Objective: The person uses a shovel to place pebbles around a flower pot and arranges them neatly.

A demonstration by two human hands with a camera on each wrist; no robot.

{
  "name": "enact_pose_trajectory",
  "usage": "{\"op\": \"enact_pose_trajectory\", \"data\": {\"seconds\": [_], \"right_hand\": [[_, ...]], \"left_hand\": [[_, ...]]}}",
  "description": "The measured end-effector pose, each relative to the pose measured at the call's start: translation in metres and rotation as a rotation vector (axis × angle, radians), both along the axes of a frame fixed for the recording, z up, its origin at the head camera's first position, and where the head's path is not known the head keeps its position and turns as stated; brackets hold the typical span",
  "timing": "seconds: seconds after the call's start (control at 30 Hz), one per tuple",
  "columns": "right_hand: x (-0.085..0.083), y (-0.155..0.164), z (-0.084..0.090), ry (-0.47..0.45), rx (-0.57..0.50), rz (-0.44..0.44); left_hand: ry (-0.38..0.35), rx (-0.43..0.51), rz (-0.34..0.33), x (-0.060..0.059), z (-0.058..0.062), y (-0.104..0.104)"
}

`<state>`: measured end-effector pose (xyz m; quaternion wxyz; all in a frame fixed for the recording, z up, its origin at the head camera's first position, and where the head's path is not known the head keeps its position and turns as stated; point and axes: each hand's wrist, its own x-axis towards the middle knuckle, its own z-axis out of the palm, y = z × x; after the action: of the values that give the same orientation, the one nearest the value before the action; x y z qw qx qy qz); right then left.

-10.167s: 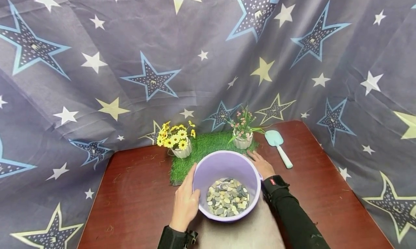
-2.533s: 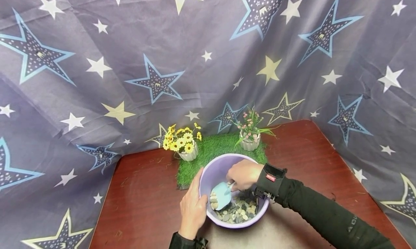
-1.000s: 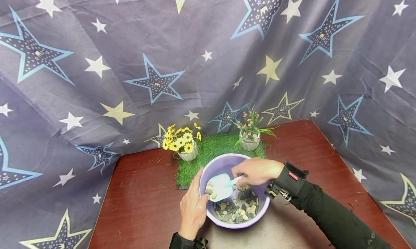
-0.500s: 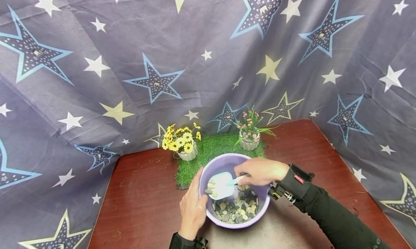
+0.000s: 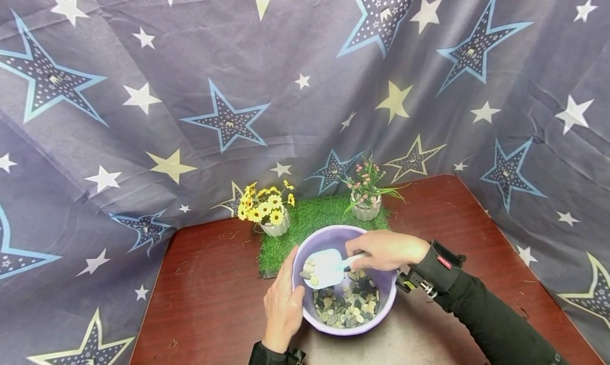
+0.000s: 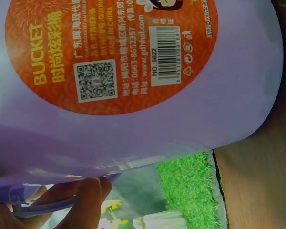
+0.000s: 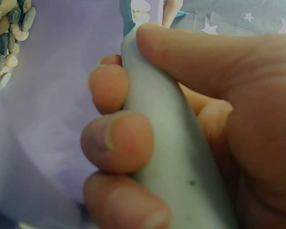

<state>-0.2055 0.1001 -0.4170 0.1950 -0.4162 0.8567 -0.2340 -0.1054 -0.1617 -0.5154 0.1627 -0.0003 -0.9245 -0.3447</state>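
In the head view a purple bucket [image 5: 344, 330] stands tilted toward the camera, with many grey, white and tan pebbles [image 5: 350, 306] at its bottom. My left hand [image 5: 282, 306] grips its left side, thumb at the rim; the left wrist view shows fingers [image 6: 88, 205] by the bucket's rim and handle [image 6: 43, 208]. Inside the bucket, my right hand [image 5: 383, 250] holds a light blue toy shovel by its pale handle [image 7: 157, 124]. Several pebbles [image 5: 310, 270] lie at the front of the shovel's blade [image 5: 329, 267], which is above the pebble heap.
Behind the bucket lies an artificial grass mat [image 5: 310, 216]. A white pot of yellow flowers [image 5: 276, 227] stands on its left, a white pot of pink flowers [image 5: 367, 210] on its right. Brown tabletop [image 5: 205, 285] surrounds them, and a starry grey curtain [image 5: 286, 47] hangs behind.
The shovel lay on the table at the right earlier; my right hand took it, dipped it among the pebbles, then lifted it with some aboard. Lately it has barely shifted. The left hand stays on the bucket.
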Motion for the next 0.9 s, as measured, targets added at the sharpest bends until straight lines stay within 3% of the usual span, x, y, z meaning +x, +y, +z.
{"op": "enact_pose_trajectory", "data": {"seconds": [0.47, 0.9], "right_hand": [[0.000, 0.030, 0.005, -0.056, -0.071, -0.035], [0.003, 0.059, 0.012, -0.018, -0.070, -0.102]], "left_hand": [[0.022, -0.015, 0.005, 0.002, 0.001, 0.001], [0.043, -0.116, -0.003, 0.000, 0.006, -0.004]]}}
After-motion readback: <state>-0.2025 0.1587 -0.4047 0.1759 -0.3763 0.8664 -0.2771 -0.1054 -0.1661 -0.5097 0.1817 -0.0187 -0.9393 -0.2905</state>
